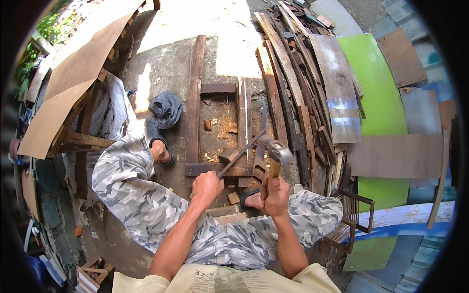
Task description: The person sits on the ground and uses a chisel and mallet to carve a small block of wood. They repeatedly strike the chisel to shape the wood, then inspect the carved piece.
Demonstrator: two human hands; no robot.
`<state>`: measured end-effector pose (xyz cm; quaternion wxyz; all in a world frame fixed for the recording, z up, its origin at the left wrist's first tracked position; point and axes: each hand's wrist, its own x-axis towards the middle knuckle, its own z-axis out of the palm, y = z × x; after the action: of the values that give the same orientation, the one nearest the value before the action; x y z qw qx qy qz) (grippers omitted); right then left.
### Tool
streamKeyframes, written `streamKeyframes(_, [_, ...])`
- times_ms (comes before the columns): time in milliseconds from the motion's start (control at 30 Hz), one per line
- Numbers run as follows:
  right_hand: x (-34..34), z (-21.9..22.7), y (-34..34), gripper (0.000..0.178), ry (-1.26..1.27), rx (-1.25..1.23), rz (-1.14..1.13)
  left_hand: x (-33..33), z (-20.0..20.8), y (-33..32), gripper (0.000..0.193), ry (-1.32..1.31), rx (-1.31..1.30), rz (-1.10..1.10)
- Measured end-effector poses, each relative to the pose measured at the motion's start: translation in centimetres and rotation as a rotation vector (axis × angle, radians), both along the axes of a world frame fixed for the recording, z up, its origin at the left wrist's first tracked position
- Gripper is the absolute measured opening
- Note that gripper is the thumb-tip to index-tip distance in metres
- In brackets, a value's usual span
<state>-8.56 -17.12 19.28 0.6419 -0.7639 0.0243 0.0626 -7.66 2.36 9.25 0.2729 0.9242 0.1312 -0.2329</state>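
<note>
You are sitting low in an outdoor yard on bare, sun-patched concrete ground (166, 63), hemmed in by scrap timber. At far left, flat brown plywood sheets (68, 83) lean over a rough wooden rack, their faces smooth and matte; nearer you, a crumpled grey cloth (167, 108) lies by your sandalled foot (159, 149). Between your camouflage-trousered knees lies a weathered wooden frame (195, 107) of dark, rough-sawn planks, with pale chips and sawdust scattered inside it. Your left hand (207, 187) is clenched round the lower end of a thin metal rod (243, 150), which slants up and right so that its tip rests over the upright slats at the frame's right side. Your right hand (277, 195) is wrapped tight on the wooden handle of a hammer (277, 155), its worn steel head raised just beside the rod's upper half and blurred a little. By the look of it you are at the striking or prying step, working the rod into a joint of the frame; the next blow calls for a steady left grip and a square hit, since a glancing one could skid off the narrow rod. Further right, a heap of long grey offcut boards (293, 88) fans away from you, and beyond it lie a glossy green panel (376, 93) and flat brown board pieces (398, 156).
</note>
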Motion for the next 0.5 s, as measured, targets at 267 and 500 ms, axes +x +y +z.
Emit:
streamKeyframes(267, [-0.5,-7.7,-0.8,0.068,0.254,-0.446,0.132,0.3,0.6,-0.1,0.033,0.04,-0.028,0.027])
streamKeyframes(500, [-0.2,1.0,0.5,0.073,-0.068,0.228,-0.027,0.4,0.0,0.3,0.033,0.023,-0.028,0.026])
